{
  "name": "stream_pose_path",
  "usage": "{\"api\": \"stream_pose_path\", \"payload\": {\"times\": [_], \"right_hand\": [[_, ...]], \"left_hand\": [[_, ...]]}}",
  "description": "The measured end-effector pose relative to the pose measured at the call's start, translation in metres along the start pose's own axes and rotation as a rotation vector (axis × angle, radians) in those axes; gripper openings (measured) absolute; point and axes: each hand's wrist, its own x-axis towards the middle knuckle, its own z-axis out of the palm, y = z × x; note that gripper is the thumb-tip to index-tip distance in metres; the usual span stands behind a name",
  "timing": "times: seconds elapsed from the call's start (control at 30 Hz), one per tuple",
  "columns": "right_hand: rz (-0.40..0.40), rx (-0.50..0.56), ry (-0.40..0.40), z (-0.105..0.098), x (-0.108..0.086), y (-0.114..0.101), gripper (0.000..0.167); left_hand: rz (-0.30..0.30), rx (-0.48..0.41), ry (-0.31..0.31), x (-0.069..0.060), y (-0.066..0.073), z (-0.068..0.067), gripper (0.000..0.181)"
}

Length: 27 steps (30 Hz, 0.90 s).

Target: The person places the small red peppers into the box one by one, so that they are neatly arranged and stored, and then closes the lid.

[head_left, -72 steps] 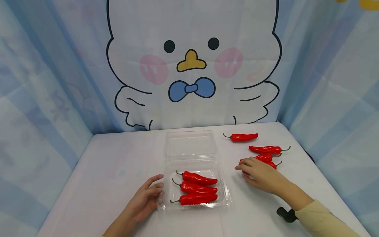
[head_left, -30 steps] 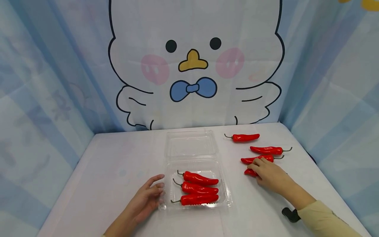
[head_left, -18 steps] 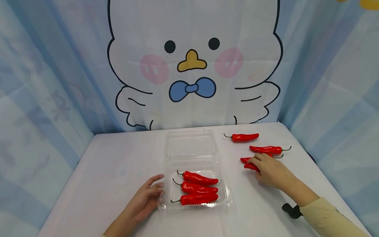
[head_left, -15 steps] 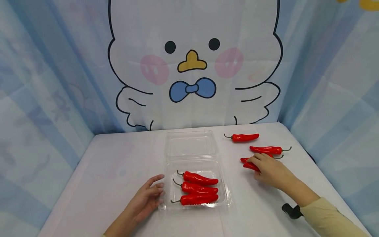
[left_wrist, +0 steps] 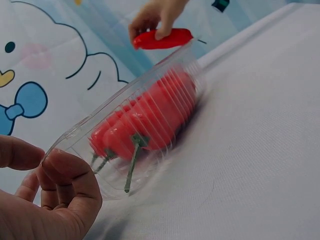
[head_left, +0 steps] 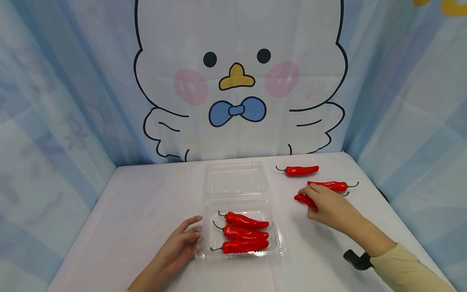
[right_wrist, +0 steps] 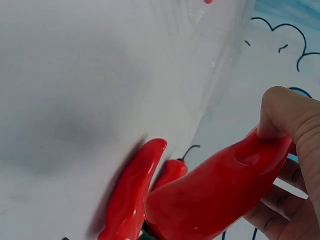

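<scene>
In the head view, a clear plastic clamshell box [head_left: 281, 242] stands with its lid [head_left: 235, 179] folded back. Three red chili peppers [head_left: 245, 232] lie side by side in its base, stems to the left. My left hand [head_left: 178, 246] is at the box's left side; the left wrist view shows its thumb and finger pinching the rim [left_wrist: 82, 122]. My right hand [head_left: 330, 206] grips another red chili pepper [head_left: 304, 200] by its tip end, raised off the table. In the right wrist view that held pepper [right_wrist: 215, 187] hangs with its stem end downward, fingers partly hidden.
Two more peppers lie at the back right, one farther back [head_left: 302, 170] and one beyond my right hand [head_left: 333, 186]. A third is mostly hidden by the hand, its stem [head_left: 345, 194] showing. A black object [head_left: 357, 260] sits by the right cuff. A printed curtain [head_left: 233, 134] encloses the table.
My right hand has moved from over the peppers to grip the nearest one, and has lifted it slightly up and to the left. The left hand and box stay put.
</scene>
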Motion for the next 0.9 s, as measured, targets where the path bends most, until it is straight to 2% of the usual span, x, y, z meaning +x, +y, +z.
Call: {"api": "stream_pose_path", "payload": {"times": [0.17,0.43,0.7,0.9], "right_hand": [[0.006,0.055,0.019,-0.011,0.001,-0.006,0.058],[0.060,0.187,0.040,-0.028,0.002,-0.017,0.065],[0.051,0.322,0.133,-0.037,0.002,-0.025,0.059],[0.061,0.398,0.204,-0.041,0.002,-0.036,0.063]], "left_hand": [[0.006,0.001,-0.003,0.000,-0.001,-0.001,0.044],[0.013,0.008,-0.010,0.001,-0.002,-0.001,0.042],[0.004,-0.001,-0.001,0.000,-0.001,-0.001,0.044],[0.005,0.001,-0.006,0.000,0.000,0.000,0.044]]}}
